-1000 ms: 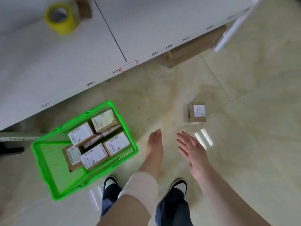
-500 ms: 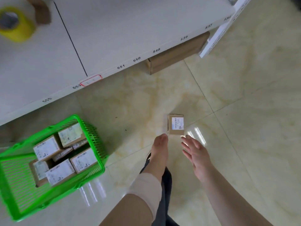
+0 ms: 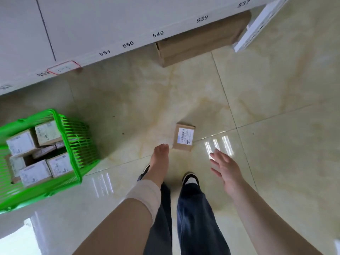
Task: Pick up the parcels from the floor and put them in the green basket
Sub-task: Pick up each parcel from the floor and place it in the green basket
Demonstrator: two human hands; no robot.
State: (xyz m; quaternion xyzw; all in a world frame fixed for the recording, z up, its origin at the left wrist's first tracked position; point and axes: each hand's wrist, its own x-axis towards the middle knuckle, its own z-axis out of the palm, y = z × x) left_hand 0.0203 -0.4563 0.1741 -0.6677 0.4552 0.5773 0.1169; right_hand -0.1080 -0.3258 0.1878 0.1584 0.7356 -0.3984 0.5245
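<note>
A small brown parcel (image 3: 184,137) with a white label lies flat on the tiled floor, just ahead of my feet. My left hand (image 3: 159,161) reaches down with straight fingers, its tips close to the parcel's near left corner and holding nothing. My right hand (image 3: 226,169) hovers to the right of the parcel with fingers spread, also empty. The green basket (image 3: 77,137) stands on the floor at the left with several labelled parcels (image 3: 35,155) inside.
A white shelf (image 3: 110,30) with number labels runs across the top. A large brown carton (image 3: 198,45) sits under it on the floor. A white rack post (image 3: 257,28) stands at the upper right. My two shoes (image 3: 190,179) stand just behind the parcel.
The view has shifted so the basket slid further left and the parcel sits closer to centre. My right hand has moved out to the right, away from the left hand.
</note>
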